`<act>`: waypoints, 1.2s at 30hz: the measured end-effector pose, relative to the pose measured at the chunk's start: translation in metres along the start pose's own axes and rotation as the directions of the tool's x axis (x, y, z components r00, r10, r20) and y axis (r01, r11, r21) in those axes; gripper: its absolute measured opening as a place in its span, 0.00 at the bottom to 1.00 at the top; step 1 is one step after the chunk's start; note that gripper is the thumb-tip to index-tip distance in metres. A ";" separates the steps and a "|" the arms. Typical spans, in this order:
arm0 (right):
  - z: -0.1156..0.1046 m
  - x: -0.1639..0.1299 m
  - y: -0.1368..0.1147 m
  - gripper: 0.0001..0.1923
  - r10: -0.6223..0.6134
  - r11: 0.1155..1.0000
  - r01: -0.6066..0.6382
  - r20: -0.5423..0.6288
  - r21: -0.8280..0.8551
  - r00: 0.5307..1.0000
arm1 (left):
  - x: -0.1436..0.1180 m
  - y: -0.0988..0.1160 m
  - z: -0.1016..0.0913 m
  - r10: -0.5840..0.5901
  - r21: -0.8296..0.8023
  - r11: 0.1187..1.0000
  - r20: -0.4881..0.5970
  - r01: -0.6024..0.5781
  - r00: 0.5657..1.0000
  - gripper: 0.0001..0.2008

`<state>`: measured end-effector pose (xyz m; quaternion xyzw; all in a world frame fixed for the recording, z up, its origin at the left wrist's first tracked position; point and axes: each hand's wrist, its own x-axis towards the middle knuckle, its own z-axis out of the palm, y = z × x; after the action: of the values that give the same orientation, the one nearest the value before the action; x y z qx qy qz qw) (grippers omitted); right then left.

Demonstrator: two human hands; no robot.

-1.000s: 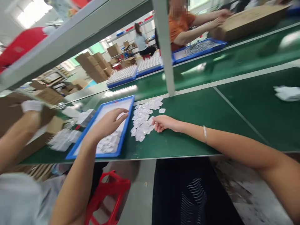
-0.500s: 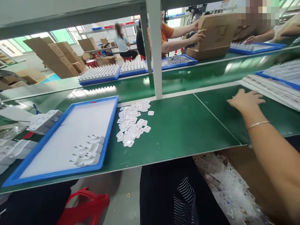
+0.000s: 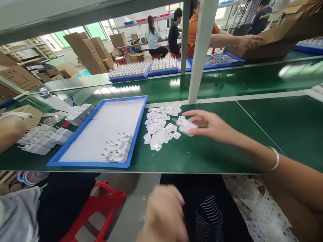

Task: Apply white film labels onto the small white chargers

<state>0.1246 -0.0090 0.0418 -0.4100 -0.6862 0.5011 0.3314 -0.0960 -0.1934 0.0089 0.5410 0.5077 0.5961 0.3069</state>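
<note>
Right hand (image 3: 210, 125) grips a white piece (image 3: 186, 127) near the tiles (image 3: 158, 131)

The right hand pinches the piece between thumb and fingers above the green bench (image 3: 214, 153), at the right side of the loose tile pile. Blur hides the piece's detail, and whether it touches the pile cannot be told. The left hand (image 3: 165, 210) is over the lap, below the bench edge, too blurred to tell whether it is wide, narrow or holding anything. Left of the tiles lies a blue-rimmed tray (image 3: 88, 164), with white plugs (image 3: 119, 148) grouped in its near right corner. More plugs stand beyond its left side, near a co-worker's arm (image 3: 11, 131).
</note>
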 end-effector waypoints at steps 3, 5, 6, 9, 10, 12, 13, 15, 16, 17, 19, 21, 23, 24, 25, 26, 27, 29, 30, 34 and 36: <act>0.061 0.002 -0.009 0.28 -0.108 0.961 0.040 0.236 0.274 0.966 | 0.041 -0.024 0.019 -0.069 -0.173 0.983 -0.015 0.066 0.997 0.36; 0.083 0.003 -0.008 0.22 -0.128 0.964 0.062 0.249 0.257 0.960 | 0.062 -0.044 0.030 -0.251 -0.347 0.903 0.056 0.254 0.966 0.38; 0.086 0.005 -0.005 0.21 -0.129 0.966 0.063 0.260 0.249 0.957 | 0.069 -0.053 0.034 -0.318 -0.407 0.854 0.085 0.324 0.944 0.36; 0.068 0.020 0.008 0.18 -0.095 0.980 0.018 0.385 0.200 0.918 | 0.080 -0.073 0.040 -0.347 -0.523 0.788 0.061 0.326 0.936 0.24; 0.056 0.028 0.014 0.18 -0.070 0.991 0.019 0.400 0.130 0.914 | 0.081 -0.077 0.041 -0.312 -0.546 0.792 0.024 0.274 0.950 0.21; 0.031 0.045 0.031 0.17 -0.036 0.990 0.066 0.233 -0.122 0.972 | 0.080 -0.080 0.042 -0.236 -0.567 0.805 -0.030 0.177 0.971 0.16; 0.021 0.052 0.039 0.18 -0.041 0.970 0.078 0.164 -0.229 0.986 | 0.079 -0.080 0.042 -0.206 -0.566 0.810 -0.028 0.154 0.978 0.15; 0.009 0.062 0.057 0.21 -0.051 0.932 0.106 0.163 -0.347 0.985 | 0.078 -0.079 0.043 -0.179 -0.556 0.814 0.034 0.167 0.983 0.15; 0.007 0.065 0.064 0.22 -0.053 0.920 0.130 0.210 -0.370 0.976 | 0.078 -0.079 0.044 -0.182 -0.546 0.816 0.072 0.192 0.981 0.15; 0.007 0.067 0.069 0.23 -0.057 0.908 0.156 0.254 -0.388 0.966 | 0.077 -0.079 0.044 -0.194 -0.534 0.818 0.097 0.215 0.976 0.16; 0.012 0.068 0.074 0.22 -0.063 0.879 0.191 0.291 -0.437 0.955 | 0.078 -0.078 0.046 -0.229 -0.507 0.826 0.100 0.248 0.968 0.17; 0.019 0.069 0.074 0.18 -0.057 0.854 0.197 0.290 -0.482 0.955 | 0.079 -0.078 0.046 -0.261 -0.485 0.832 0.083 0.268 0.962 0.18; 0.023 0.069 0.072 0.14 -0.039 0.845 0.180 0.276 -0.504 0.960 | 0.079 -0.077 0.046 -0.283 -0.465 0.836 0.091 0.292 0.955 0.19; 0.024 0.068 0.072 0.12 -0.033 0.844 0.171 0.268 -0.509 0.963 | 0.080 -0.076 0.046 -0.290 -0.448 0.840 0.104 0.305 0.951 0.18; 0.023 0.067 0.071 0.10 -0.033 0.844 0.163 0.256 -0.510 0.966 | 0.080 -0.075 0.045 -0.294 -0.426 0.847 0.121 0.317 0.948 0.17; 0.023 0.066 0.070 0.10 -0.031 0.850 0.152 0.240 -0.504 0.970 | 0.079 -0.074 0.045 -0.296 -0.404 0.855 0.136 0.326 0.945 0.16; 0.022 0.063 0.069 0.10 -0.028 0.867 0.133 0.219 -0.481 0.975 | 0.079 -0.074 0.044 -0.296 -0.387 0.861 0.150 0.331 0.943 0.16; 0.022 0.057 0.065 0.11 -0.006 0.931 0.068 0.169 -0.359 0.986 | 0.078 -0.074 0.043 -0.293 -0.376 0.863 0.171 0.337 0.941 0.16; 0.023 0.054 0.062 0.13 0.014 0.964 0.027 0.150 -0.264 0.989 | 0.078 -0.074 0.043 -0.290 -0.381 0.861 0.179 0.338 0.940 0.16; 0.029 0.041 0.039 0.16 0.051 0.995 -0.063 0.154 0.074 0.987 | 0.077 -0.077 0.043 -0.260 -0.407 0.854 0.209 0.326 0.943 0.17; 0.033 0.037 0.028 0.14 0.036 0.986 -0.064 0.177 0.153 0.984 | 0.077 -0.077 0.043 -0.247 -0.400 0.859 0.221 0.319 0.943 0.15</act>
<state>0.0864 0.0150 0.0070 -0.3545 -0.6601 0.5958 0.2892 -0.0864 -0.0883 -0.0425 0.4260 0.4108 0.5955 0.5433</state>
